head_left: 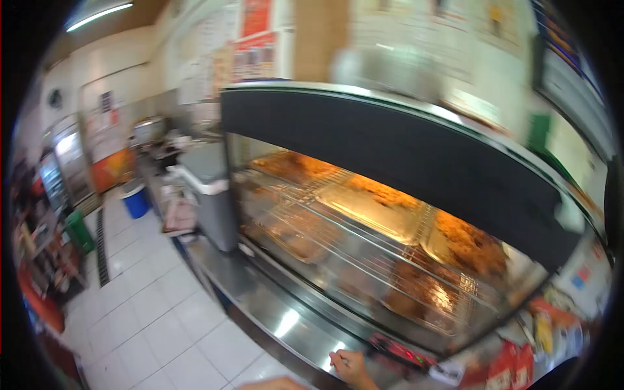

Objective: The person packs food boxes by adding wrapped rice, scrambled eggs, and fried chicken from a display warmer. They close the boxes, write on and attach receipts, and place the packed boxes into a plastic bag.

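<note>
My right hand [351,367] is at the lower edge, over the front of the steel counter [260,305], its fingers curled together; whatever they may hold is too small to make out. Only a blurred sliver of my left hand [273,384] shows at the bottom edge, its fingers hidden. Above and beyond my hands stands a lit glass food warmer with a black top panel [390,162]. Trays of fried food [465,244] sit on its upper wire rack, and more trays lie below. A red and black item [403,351] lies just right of my right hand.
A grey bin-like container [211,201] stands left of the warmer. Red packets [510,367] and other packages crowd the lower right. White floor tiles [149,292] run along the left, with a blue bucket [135,200] and a green bin [79,231] farther off.
</note>
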### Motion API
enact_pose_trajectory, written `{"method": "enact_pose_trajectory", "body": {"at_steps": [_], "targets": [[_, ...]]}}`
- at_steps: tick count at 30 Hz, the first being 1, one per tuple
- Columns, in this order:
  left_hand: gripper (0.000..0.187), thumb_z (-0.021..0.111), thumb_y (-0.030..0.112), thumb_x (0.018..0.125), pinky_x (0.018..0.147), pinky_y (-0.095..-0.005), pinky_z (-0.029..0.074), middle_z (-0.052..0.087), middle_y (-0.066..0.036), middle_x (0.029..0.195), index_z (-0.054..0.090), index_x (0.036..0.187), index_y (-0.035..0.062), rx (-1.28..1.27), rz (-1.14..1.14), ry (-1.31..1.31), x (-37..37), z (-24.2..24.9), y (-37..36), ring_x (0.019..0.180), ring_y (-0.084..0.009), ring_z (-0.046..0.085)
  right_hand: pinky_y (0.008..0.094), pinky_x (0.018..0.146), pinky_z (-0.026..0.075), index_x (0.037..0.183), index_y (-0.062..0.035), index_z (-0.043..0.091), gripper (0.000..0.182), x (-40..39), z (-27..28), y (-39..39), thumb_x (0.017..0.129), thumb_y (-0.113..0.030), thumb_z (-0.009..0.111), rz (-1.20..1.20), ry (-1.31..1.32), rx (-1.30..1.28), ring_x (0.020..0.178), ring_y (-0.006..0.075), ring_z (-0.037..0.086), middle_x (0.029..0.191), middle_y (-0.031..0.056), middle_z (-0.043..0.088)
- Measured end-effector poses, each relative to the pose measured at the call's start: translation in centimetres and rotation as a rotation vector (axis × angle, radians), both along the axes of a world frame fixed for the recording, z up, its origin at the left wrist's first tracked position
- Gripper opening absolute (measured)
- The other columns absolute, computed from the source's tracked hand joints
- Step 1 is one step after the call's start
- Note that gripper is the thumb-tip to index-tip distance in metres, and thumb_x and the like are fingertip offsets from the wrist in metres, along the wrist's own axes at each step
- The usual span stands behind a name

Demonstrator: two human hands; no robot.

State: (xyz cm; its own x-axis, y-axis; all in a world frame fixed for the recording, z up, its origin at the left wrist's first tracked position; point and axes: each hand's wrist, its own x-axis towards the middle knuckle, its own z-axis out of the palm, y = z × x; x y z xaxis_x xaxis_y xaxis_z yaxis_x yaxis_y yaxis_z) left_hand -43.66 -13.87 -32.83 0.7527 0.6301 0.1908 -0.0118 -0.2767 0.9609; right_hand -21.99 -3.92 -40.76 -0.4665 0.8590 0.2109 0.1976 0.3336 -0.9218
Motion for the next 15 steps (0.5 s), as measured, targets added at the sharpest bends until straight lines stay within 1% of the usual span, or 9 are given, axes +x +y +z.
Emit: {"method": "enact_pose_trajectory", "body": {"at_steps": [1,2,3,4,6,7,11,13,15], "targets": [[0.031,0.062,0.015,0.087,0.064,-0.0251,0.050,0.064,-0.006,0.103,0.060,0.116,0.0053,0.013,0.107,0.060,-5.0,-0.9,2.8,0.075,-0.0116,0.060,0.0246,0.052,0.043,0.067,-0.0006,0.062,0.028,-3.8,-0.9,1.9,0.087,-0.020,0.061,0.097,0.070,0.017,0.052,0.0104,0.055,0.059,0.0062,0.061],[0.018,0.064,0.017,0.086,0.073,-0.0262,0.049,0.064,-0.003,0.091,0.065,0.097,0.0022,-0.072,0.384,0.172,-9.5,3.3,6.5,0.080,-0.0101,0.060,0.0245,0.051,0.043,0.067,-0.0006,0.063,0.027,-7.8,-0.4,3.7,0.087,-0.019,0.061,0.142,0.077,0.024,0.052,0.0106,0.055,0.059,0.0064,0.061],[0.010,0.066,0.016,0.084,0.069,-0.0276,0.047,0.066,-0.003,0.090,0.066,0.086,0.0058,0.167,0.680,0.333,-15.2,3.2,11.1,0.078,-0.0128,0.059,0.0243,0.050,0.043,0.068,-0.0005,0.063,0.025,-11.9,0.0,4.7,0.086,-0.018,0.062,0.175,0.081,0.021,0.051,0.0107,0.055,0.059,0.0067,0.061],[0.009,0.066,0.014,0.081,0.068,-0.0289,0.047,0.065,-0.005,0.085,0.064,0.081,0.0053,0.493,0.916,0.216,-20.4,5.3,15.7,0.078,-0.0147,0.059,0.0243,0.050,0.043,0.068,-0.0005,0.063,0.025,-15.7,0.7,5.8,0.086,-0.018,0.062,0.220,0.074,0.005,0.051,0.0107,0.055,0.059,0.0067,0.061],[0.021,0.068,0.017,0.078,0.071,-0.0310,0.047,0.061,-0.010,0.102,0.062,0.094,0.0063,0.684,1.376,0.321,-30.8,8.3,23.5,0.087,-0.0212,0.059,0.0242,0.050,0.043,0.068,-0.0006,0.063,0.022,-22.3,2.8,8.4,0.085,-0.015,0.064,0.243,0.053,0.012,0.051,0.0111,0.055,0.059,0.0069,0.062],[0.035,0.072,0.029,0.072,0.087,-0.0372,0.042,0.055,-0.009,0.117,0.061,0.098,0.0080,0.807,1.612,0.504,-36.1,9.1,26.6,0.101,-0.0250,0.055,0.0242,0.050,0.043,0.068,-0.0006,0.063,0.022,-25.9,3.2,9.4,0.085,-0.015,0.064,0.252,0.035,0.010,0.051,0.0111,0.055,0.059,0.0069,0.062],[0.047,0.074,0.043,0.064,0.102,-0.0487,0.025,0.052,-0.007,0.123,0.061,0.098,0.0122,1.142,1.533,0.542,-50.5,9.7,35.2,0.114,-0.0256,0.048,0.0269,0.051,0.046,0.071,0.0035,0.062,0.026,-39.3,1.8,15.4,0.089,-0.015,0.058,0.250,0.005,0.121,0.054,0.0137,0.058,0.061,0.0081,0.062],[0.051,0.073,0.051,0.059,0.104,-0.0571,0.010,0.053,-0.002,0.124,0.062,0.096,0.0180,1.283,1.173,0.541,-53.2,9.7,37.3,0.118,-0.0237,0.047,0.0251,0.048,0.043,0.066,-0.0025,0.063,0.022,-45.1,2.9,18.6,0.086,-0.013,0.062,0.139,0.155,0.238,0.049,0.0130,0.056,0.057,0.0057,0.060],[0.047,0.071,0.052,0.061,0.104,-0.0582,0.009,0.054,0.000,0.124,0.062,0.094,0.0204,1.416,1.025,0.470,-54.5,10.4,38.8,0.120,-0.0219,0.046,0.0253,0.047,0.042,0.063,-0.0025,0.060,0.027,-49.2,5.0,20.8,0.087,-0.014,0.059,-0.032,0.218,0.297,0.048,0.0145,0.056,0.056,0.0062,0.058]]}}
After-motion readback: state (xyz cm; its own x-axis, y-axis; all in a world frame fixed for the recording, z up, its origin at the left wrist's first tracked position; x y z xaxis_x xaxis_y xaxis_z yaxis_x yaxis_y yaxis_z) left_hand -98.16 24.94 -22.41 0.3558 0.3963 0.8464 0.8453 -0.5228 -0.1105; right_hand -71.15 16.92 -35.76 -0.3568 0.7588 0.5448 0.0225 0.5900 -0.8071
